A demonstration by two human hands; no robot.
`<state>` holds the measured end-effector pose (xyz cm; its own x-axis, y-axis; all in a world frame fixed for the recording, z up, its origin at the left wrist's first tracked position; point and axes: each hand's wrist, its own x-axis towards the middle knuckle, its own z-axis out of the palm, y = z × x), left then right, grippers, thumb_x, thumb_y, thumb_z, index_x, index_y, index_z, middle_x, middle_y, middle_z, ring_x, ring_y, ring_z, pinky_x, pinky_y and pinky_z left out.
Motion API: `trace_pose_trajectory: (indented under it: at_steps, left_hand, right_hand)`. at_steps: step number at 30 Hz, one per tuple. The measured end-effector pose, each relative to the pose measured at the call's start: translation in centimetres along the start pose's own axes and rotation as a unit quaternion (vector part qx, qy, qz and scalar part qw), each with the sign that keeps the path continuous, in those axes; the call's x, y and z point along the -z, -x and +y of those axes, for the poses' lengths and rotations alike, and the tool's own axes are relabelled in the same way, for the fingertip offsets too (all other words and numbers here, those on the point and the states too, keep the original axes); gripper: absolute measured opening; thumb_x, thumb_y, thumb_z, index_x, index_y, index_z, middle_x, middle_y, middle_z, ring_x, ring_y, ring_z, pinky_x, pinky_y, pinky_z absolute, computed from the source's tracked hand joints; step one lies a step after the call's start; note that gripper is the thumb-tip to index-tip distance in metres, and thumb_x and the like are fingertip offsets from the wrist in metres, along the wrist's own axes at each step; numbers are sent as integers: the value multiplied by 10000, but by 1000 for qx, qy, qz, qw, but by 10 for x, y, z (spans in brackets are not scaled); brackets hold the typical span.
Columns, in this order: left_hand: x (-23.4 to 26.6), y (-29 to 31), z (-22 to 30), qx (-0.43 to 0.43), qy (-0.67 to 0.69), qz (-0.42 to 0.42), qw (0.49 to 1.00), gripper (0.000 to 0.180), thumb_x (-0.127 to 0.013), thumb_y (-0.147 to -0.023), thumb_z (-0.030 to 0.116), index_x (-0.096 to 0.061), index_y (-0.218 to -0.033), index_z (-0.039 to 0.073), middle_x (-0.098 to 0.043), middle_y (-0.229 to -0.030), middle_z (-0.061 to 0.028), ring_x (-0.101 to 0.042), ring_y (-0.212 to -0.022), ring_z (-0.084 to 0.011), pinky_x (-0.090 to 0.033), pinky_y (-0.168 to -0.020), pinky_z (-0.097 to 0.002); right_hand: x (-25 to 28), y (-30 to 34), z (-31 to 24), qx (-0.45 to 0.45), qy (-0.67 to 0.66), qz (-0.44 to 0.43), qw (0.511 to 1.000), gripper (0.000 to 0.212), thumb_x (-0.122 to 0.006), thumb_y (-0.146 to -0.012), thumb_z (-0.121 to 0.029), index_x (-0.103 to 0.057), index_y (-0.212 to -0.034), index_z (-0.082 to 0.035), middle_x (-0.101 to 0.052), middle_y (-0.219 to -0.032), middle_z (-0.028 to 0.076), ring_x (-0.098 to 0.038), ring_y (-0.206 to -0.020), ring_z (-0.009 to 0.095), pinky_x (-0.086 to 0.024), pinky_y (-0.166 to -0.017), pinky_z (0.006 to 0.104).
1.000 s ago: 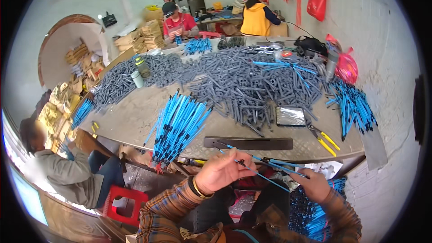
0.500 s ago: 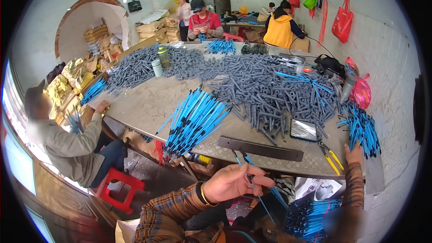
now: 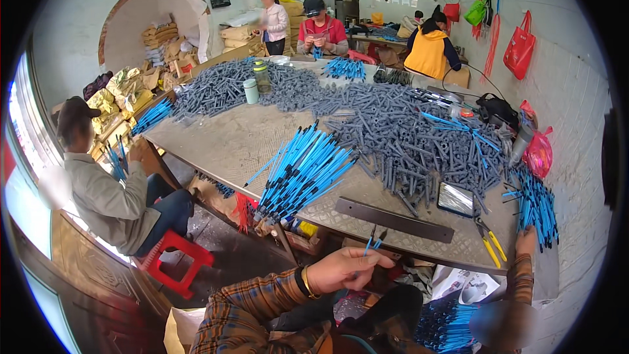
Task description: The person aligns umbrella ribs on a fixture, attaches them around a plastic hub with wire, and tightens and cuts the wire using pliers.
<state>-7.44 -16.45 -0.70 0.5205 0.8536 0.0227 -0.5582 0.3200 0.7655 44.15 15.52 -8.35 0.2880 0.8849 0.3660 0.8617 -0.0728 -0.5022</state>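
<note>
My left hand (image 3: 346, 270) is in front of the table's near edge, fingers closed around a couple of thin blue rods (image 3: 375, 244) with dark tips pointing up. Their lower ends are hidden by the hand. Far to the right, my right hand (image 3: 526, 241) reaches to the lower end of a pile of blue and black rods (image 3: 536, 206) at the table's corner. Its fingers are mostly hidden, so its grip is unclear. A fanned stack of similar rods (image 3: 304, 170) lies on the table, beyond my left hand.
A flat metal bar (image 3: 393, 219) lies along the near edge, with yellow-handled pliers (image 3: 490, 242) and a clear-topped box (image 3: 455, 198) farther right. Grey plastic tubes (image 3: 419, 137) are heaped behind. A co-worker (image 3: 108, 183) sits at the left near a red stool (image 3: 175, 262); more bundled rods (image 3: 452, 328) lie below the table.
My left fingers, spread before, have closed around the rods. My right hand stays by the pile. The view has shifted, and the co-worker at left has lifted a hand off the table edge.
</note>
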Motion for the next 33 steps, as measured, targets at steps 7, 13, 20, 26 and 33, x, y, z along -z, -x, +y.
trace_pose_trajectory:
  at_steps: [7, 13, 20, 26, 33]
  left_hand:
    - [-10, -58, -20, -7, -12, 74, 997, 363, -415, -949, 255, -464, -1198, -5, -573, -1115, -198, -574, -917, -210, -436, -818, -329]
    - [1, -110, -34, -85, 6, 172, 981, 319, -451, -935, 236, -465, -1198, 56, -554, -1147, -174, -567, -959, -237, -436, -861, -369]
    - [-18, -142, -19, -311, -1, 198, 930, 166, -512, -904, 161, -496, -1061, 111, -597, -859, -89, -591, -788, -206, -475, -742, -358]
    - [-23, -169, -24, -372, -67, 314, 871, 150, -545, -848, 29, -456, -922, 123, -554, -747, -49, -578, -633, -176, -482, -606, -318]
    - [-37, -242, -59, -385, -116, 371, 837, 187, -511, -819, -21, -434, -955, 83, -495, -780, -27, -566, -637, -156, -496, -599, -282]
  right_hand:
    - [0, -3, -46, 190, -58, 90, 976, 272, -466, -873, -130, -546, -1096, 3, -598, -996, 216, -568, -921, 363, -447, -811, 401]
    - [38, 37, -145, 251, -237, -46, 938, 145, -508, -865, -111, -551, -986, -43, -572, -714, 131, -534, -587, 229, -429, -544, 312]
    - [70, 174, -179, 290, -218, -365, 857, 189, -495, -868, -147, -544, -1036, -76, -593, -780, 131, -598, -745, 309, -483, -639, 362]
    - [72, 174, -171, 366, -262, -338, 826, 339, -523, -855, -200, -479, -1167, -74, -589, -891, 150, -592, -765, 336, -485, -650, 368]
    - [62, 120, -106, 420, -123, -344, 831, 582, -560, -844, -279, -313, -1322, -59, -574, -969, 157, -602, -766, 321, -488, -655, 336]
